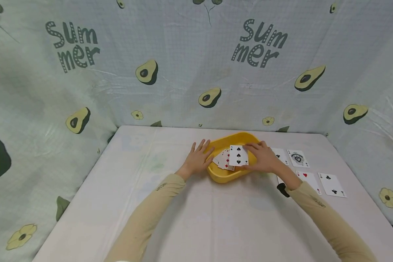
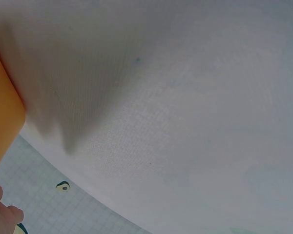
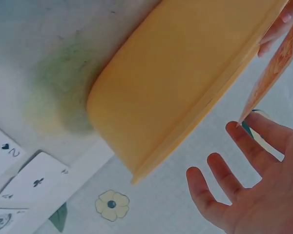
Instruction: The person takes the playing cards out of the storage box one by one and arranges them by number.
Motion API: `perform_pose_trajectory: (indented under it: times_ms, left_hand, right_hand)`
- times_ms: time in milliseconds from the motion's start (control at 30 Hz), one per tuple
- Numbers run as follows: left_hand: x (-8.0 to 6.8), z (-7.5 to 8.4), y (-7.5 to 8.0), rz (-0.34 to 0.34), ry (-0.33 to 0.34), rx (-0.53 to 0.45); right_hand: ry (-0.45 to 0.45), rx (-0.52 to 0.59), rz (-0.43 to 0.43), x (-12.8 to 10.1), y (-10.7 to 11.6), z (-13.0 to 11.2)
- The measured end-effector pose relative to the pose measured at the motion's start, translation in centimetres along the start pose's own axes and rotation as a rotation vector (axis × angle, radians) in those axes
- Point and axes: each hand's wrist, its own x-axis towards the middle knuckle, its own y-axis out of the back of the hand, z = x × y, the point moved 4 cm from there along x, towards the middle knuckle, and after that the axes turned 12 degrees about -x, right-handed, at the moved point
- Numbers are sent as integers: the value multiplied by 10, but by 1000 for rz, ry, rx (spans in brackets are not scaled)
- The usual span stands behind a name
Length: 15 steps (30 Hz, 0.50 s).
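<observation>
At the centre of the frame, my right hand (image 1: 264,157) pinches a spade card (image 1: 238,155) over the yellow tray (image 1: 221,174) — more cards (image 1: 223,160) lie inside it. My left hand (image 1: 198,159) rests against the tray's left rim, fingers straight.

Bright yellow tray (image 1: 245,138) on a pale whitish tablecloth (image 1: 216,218), tan sleeves (image 1: 157,203) on both arms. White six of spades (image 1: 238,155) with black pips on top, red-pipped cards (image 1: 224,160) beneath, orange-patterned card back (image 3: 271,73) in the right wrist view. Pale green backdrop (image 1: 183,72) printed with avocados, yellow flowers and dark "Summer" lettering.
</observation>
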Motion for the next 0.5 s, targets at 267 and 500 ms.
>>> perform_pose_trajectory:
  times_ms: [267,500]
  left_hand:
    - [0,1,1,-10,8,29]
    - [2,2,2,-6,2,22]
  right_hand:
    - [33,-28,83,-20,3,6]
    - [42,-61,120,-39,6,17]
